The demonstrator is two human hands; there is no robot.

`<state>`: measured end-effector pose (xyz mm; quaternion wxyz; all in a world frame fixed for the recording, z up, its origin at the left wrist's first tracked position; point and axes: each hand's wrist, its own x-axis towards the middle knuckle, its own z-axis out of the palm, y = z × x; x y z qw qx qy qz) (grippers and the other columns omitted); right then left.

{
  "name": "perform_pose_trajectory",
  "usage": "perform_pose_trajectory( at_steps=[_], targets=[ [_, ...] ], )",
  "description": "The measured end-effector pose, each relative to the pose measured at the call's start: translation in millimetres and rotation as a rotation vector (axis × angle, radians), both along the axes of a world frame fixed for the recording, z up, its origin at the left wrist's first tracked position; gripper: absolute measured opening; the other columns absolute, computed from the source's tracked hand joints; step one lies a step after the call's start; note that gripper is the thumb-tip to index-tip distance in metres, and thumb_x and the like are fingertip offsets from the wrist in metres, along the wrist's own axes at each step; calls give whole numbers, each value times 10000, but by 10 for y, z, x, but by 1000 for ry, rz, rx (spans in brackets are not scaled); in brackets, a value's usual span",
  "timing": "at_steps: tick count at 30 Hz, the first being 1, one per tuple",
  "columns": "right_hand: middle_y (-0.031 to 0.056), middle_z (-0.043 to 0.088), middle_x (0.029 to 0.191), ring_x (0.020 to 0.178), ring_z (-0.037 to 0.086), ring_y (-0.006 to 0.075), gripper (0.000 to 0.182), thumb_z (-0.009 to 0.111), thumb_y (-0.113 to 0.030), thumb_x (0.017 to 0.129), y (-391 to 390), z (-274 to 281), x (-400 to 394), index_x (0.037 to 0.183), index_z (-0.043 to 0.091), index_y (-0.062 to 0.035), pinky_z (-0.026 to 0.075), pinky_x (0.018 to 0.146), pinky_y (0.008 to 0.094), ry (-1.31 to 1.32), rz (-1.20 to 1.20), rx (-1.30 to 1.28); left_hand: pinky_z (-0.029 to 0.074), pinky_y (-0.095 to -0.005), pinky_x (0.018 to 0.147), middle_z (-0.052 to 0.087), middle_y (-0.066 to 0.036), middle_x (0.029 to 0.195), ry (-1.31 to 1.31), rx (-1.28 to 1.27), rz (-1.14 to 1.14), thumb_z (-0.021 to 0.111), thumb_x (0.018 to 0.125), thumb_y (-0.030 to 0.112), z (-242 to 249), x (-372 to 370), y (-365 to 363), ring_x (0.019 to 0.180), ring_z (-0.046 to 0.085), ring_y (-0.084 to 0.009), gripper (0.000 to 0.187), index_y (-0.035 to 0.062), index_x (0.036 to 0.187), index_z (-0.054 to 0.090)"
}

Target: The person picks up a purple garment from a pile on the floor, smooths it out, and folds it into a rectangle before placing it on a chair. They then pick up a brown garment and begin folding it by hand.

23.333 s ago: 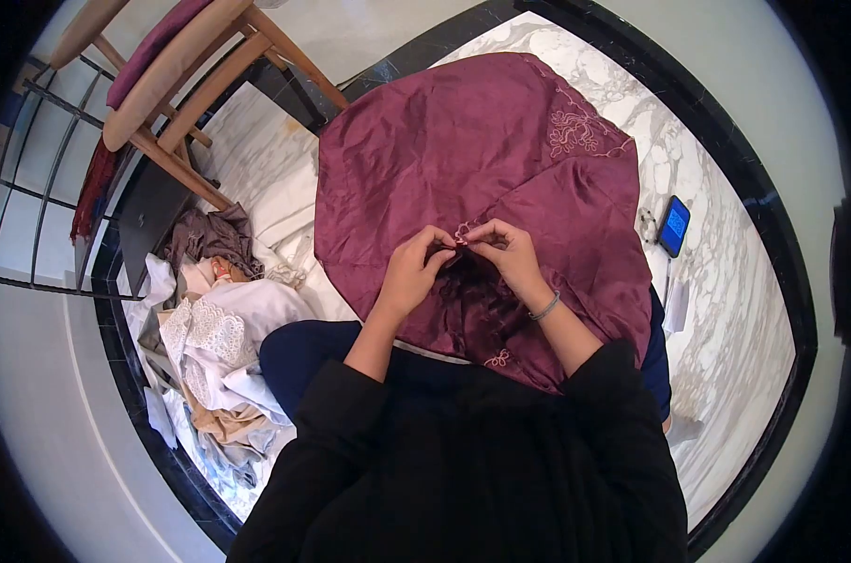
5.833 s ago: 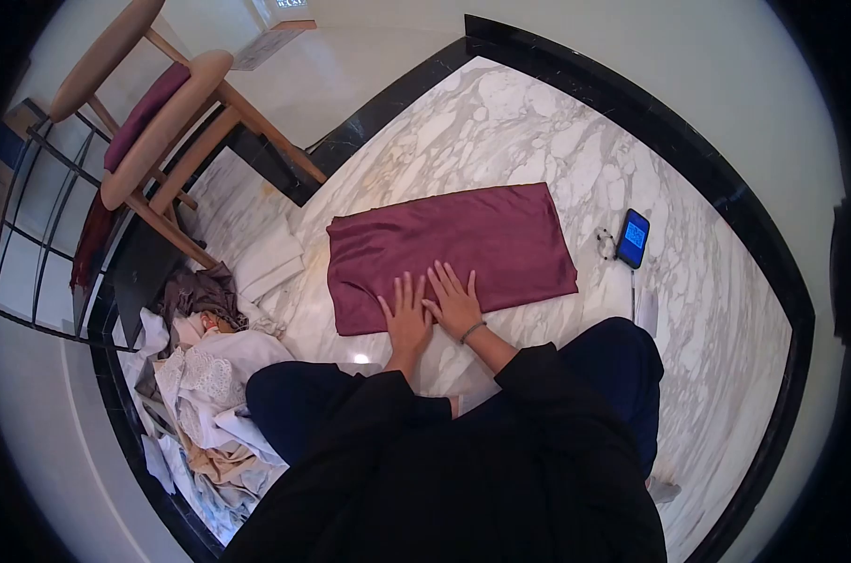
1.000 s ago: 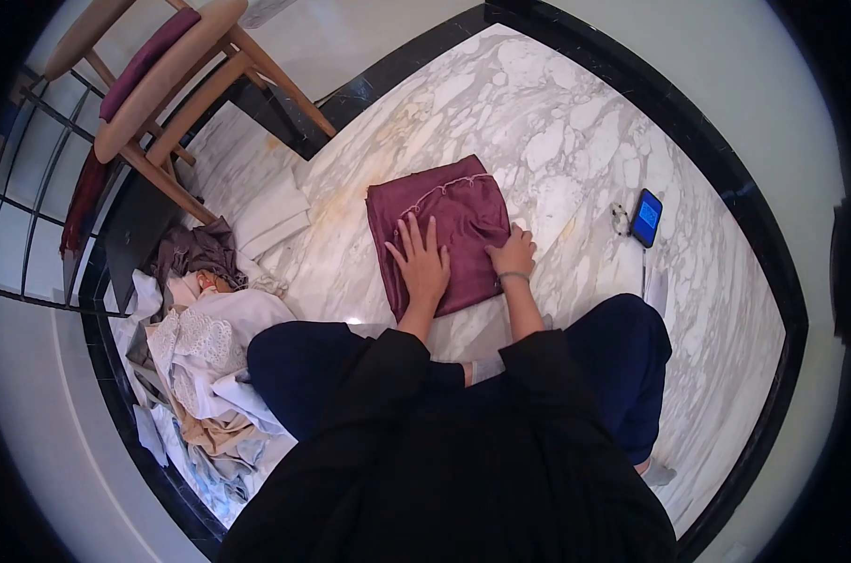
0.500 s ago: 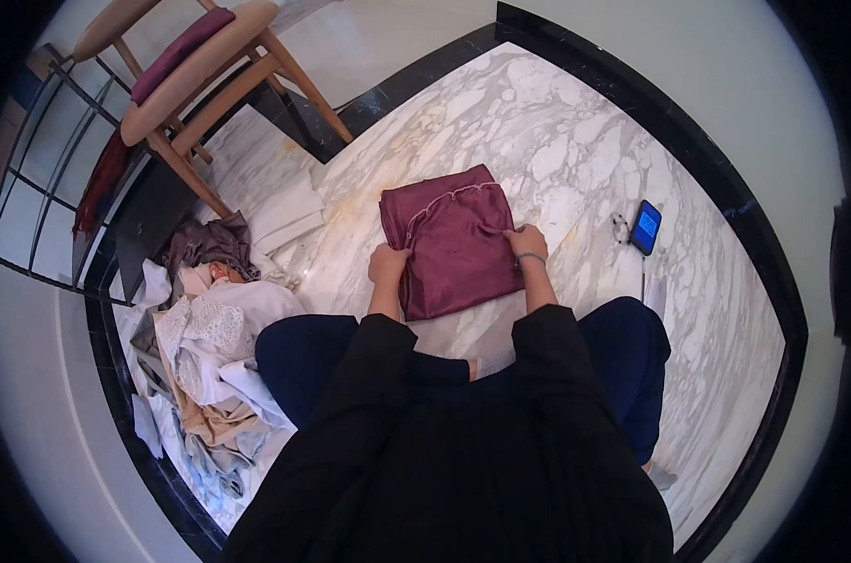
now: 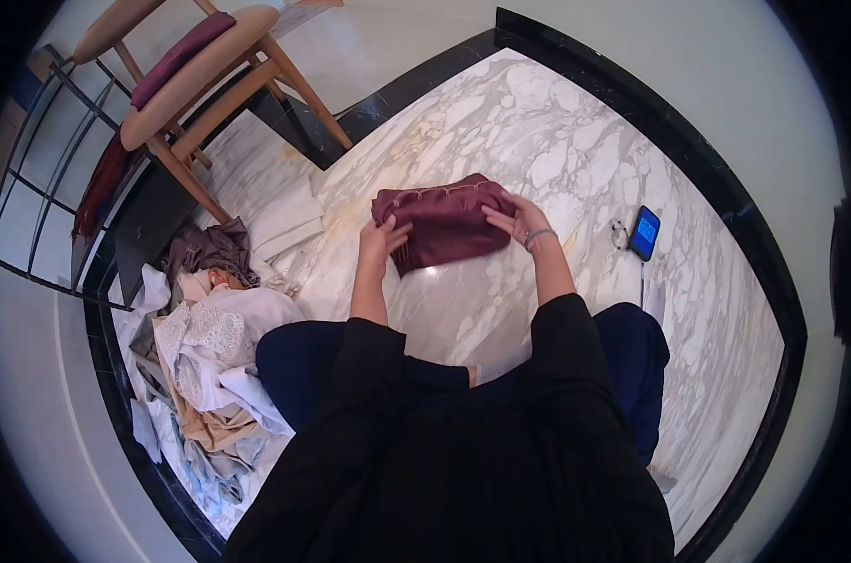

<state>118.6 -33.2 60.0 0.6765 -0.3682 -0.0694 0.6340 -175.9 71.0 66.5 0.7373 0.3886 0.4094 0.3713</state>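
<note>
A maroon satin cloth (image 5: 449, 230) with a thin pale trim along its upper part lies folded into a wide bundle on the marble floor in front of me. My left hand (image 5: 378, 244) grips its left edge, with the fingers spread over the near face. At the opposite end, my right hand (image 5: 524, 223), with a bracelet at the wrist, holds the right edge between thumb and fingers. The underside of the bundle is hidden.
To my left lies a heap of crumpled clothes (image 5: 223, 328), with a folded white cloth (image 5: 289, 220) beyond it. A wooden chair (image 5: 200, 75) and a black metal rack (image 5: 45, 178) stand behind. A phone (image 5: 644, 233) rests on the floor at right.
The lower part of the maroon cloth has been folded up and away from me, so it is now shorter front to back. Both hands have moved forward with it, fingers more spread.
</note>
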Motion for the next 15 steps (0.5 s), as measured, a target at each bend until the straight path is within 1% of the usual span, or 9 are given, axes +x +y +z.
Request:
perform_pose_trajectory(
  at_steps=[4,5,8,9,10,11,12,14,15],
  targets=[
    [178,600,1138,1018,647,373,369,685,-149,883,53,500,-74,1151,527,51,592,858,424,-129,-163,89,521,-365,933,639,-131,1167,-244,210,66,594,941,154,354,84,0,1063,651,-252,353,-12,1242,517],
    [158,629,1099,1009,650,326,305,668,-126,887,31,584,-106,1118,555,39,567,908,441,-140,-191,158,514,-367,948,635,-137,1177,-284,233,64,595,941,156,392,96,3,1068,648,-258,366,-12,1254,508],
    [153,634,1105,1008,647,284,239,648,-96,886,-81,607,-92,1080,575,23,538,947,465,-126,-174,277,502,-374,954,635,-121,1178,-299,251,46,625,924,206,316,114,-6,1043,648,-240,410,-5,1259,519],
    [124,642,1063,969,643,241,206,621,-73,875,-109,457,-48,1066,591,0,505,988,475,-86,-177,230,500,-372,951,637,-116,1173,-270,228,38,635,918,224,276,122,-45,1034,649,-234,421,2,1259,525],
    [118,637,1062,951,643,242,221,630,-89,864,-165,283,-10,1064,593,-2,524,960,463,-115,-151,176,497,-371,948,639,-111,1169,-242,206,29,645,912,243,216,120,-71,1025,649,-228,433,10,1258,532],
    [112,633,1061,932,642,243,236,638,-105,853,-249,93,15,1062,595,-4,542,932,451,-144,-124,122,524,-366,848,662,-94,1101,-117,162,-15,667,890,281,-87,93,-14,954,664,-206,475,33,1274,538],
    [105,628,1059,914,641,244,252,647,-122,842,-336,-112,46,1060,597,-6,560,904,439,-174,-97,69,525,-348,778,669,-95,1054,125,88,-103,686,870,268,-281,53,-18,910,666,-194,478,26,1259,550],
    [99,604,1080,812,636,252,341,687,-185,795,-527,-666,171,1067,597,1,607,779,402,-296,66,-339,528,-312,640,684,-97,961,608,-62,-277,725,828,241,-507,-11,-74,823,668,-171,485,13,1229,574],
    [112,582,1166,932,660,339,439,729,-250,790,-649,-703,97,1138,557,-46,611,761,440,-374,107,-475,516,-308,594,684,-97,929,594,-69,-286,713,832,226,-505,1,-104,794,671,-176,459,17,1217,576]
  ],
)
